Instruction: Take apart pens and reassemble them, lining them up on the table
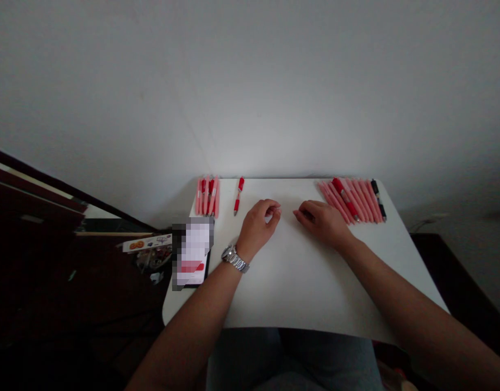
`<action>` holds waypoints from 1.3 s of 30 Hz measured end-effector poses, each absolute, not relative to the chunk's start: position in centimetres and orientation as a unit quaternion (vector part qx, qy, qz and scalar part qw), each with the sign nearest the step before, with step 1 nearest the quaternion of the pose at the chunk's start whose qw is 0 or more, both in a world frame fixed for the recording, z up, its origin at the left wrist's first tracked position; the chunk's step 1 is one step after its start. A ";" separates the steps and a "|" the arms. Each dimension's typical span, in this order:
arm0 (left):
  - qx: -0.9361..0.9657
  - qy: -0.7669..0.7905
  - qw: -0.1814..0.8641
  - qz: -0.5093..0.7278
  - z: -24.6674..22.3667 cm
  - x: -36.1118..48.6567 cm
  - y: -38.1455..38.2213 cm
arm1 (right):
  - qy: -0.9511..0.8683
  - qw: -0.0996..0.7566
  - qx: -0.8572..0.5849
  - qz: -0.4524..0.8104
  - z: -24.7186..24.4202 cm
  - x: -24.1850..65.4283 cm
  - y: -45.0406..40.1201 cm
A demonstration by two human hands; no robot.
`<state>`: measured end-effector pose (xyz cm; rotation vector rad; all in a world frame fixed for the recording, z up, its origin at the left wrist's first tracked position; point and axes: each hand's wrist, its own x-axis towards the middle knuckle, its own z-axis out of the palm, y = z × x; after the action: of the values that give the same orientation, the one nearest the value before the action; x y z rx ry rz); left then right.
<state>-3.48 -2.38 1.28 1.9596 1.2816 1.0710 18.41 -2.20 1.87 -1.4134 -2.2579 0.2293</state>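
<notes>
My left hand (258, 225), with a metal watch (235, 257) on its wrist, is curled over the middle of the white table (299, 288). Its thumb and fingertips come together around something small and whitish that I cannot make out. To the right, my right hand (320, 221) is closed too, fingers bent, and whatever it may hold is hidden. A gap separates the two hands. A single red pen (239, 196) lies beyond my left hand. Several pink pens (362, 201) lie side by side beyond my right hand, with a red pen (345, 200) across them and a black pen (379, 200) at their right end.
At the table's back left lies a group of pink and red pens (207, 196). A phone (195, 252), partly blurred, rests on the left edge. The wall (274, 98) rises behind the table. Cluttered items (152, 255) are beyond the left edge.
</notes>
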 end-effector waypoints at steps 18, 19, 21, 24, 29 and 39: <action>0.735 0.474 0.274 0.400 1.1 -3.5 -2.3 | -0.795 0.251 -0.527 0.166 1.3 18.4 -2.2; 0.735 0.475 0.274 0.399 1.2 -3.5 -2.3 | -0.795 0.250 -0.527 0.166 1.3 18.4 -2.2; 0.733 0.476 0.276 0.399 1.4 -3.5 -2.3 | -0.796 0.247 -0.527 0.165 1.3 18.4 -2.2; 0.731 0.477 0.278 0.401 1.6 -3.5 -2.4 | -0.798 0.249 -0.524 0.161 1.3 18.4 -2.2; 0.738 0.480 0.259 0.397 1.6 -3.8 -2.3 | -0.798 0.251 -0.522 0.166 1.5 18.4 -2.3; 0.741 0.552 0.073 0.375 2.8 -5.2 -2.0 | -0.794 0.261 -0.519 0.179 1.6 18.7 -2.4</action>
<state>-5.20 -2.00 2.80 2.2274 1.6575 1.1263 18.71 -2.42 1.55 -1.4053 -2.1505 0.4853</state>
